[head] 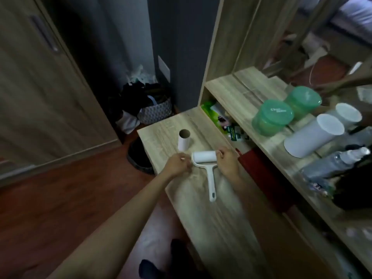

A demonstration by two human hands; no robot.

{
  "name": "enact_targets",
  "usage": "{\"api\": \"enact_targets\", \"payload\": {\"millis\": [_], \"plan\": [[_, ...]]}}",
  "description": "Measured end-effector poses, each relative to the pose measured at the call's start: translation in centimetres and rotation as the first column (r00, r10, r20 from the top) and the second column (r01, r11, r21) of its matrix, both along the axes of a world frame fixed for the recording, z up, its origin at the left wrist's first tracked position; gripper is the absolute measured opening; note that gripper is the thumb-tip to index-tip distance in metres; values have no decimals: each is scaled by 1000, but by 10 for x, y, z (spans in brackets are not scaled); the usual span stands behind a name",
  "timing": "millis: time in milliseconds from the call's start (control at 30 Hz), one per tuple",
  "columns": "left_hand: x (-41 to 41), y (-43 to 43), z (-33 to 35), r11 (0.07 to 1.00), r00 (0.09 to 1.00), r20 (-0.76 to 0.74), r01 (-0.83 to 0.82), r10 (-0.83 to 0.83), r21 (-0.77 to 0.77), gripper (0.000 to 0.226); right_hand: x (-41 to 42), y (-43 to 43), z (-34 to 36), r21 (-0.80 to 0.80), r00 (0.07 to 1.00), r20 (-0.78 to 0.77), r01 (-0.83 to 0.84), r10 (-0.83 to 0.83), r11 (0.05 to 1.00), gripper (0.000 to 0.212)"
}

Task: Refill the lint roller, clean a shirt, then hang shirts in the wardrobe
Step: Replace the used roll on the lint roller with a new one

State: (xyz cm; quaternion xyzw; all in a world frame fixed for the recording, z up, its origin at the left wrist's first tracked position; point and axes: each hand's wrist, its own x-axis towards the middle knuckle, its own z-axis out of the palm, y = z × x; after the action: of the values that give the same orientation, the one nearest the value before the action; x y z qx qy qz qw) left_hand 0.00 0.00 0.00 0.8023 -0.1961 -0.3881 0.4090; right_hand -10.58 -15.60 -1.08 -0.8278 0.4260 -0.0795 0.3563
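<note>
On the pale wooden bench (221, 218) lies the white lint roller (205, 158), handle toward the person. The left hand (177, 165) pinches one end of its roll; the right hand's (228, 163) curled fingers grip the other. An empty core (184, 140) stands upright just behind.

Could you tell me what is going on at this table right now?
A person is working on a lint roller lying on the wooden table. The left hand grips one end of its white roll and the right hand the other, seemingly seating a fresh refill. An empty cardboard tube stands upright on the table just behind it.
</note>
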Motion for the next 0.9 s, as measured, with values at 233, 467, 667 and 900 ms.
{"api": "enact_targets", "payload": {"millis": [233,467,667,900], "plan": [[-9,-20,-1,984,965,-226,-157,136,-78,22,1,-5,-6,190,992,-7,124,-125,974,34],[-5,-18,-5,967,935,-296,-234,195,-100,40,-3,-4,-3,419,958,168,144,-233,897,31],[-1,15,6,898,878,-413,-365,243,-247,28,-13,19,25,557,906,373,-47,-200,829,31],[6,60,31,881,905,-364,-346,223,-322,24,-8,57,47,726,871,426,-168,-245,667,31]]}}
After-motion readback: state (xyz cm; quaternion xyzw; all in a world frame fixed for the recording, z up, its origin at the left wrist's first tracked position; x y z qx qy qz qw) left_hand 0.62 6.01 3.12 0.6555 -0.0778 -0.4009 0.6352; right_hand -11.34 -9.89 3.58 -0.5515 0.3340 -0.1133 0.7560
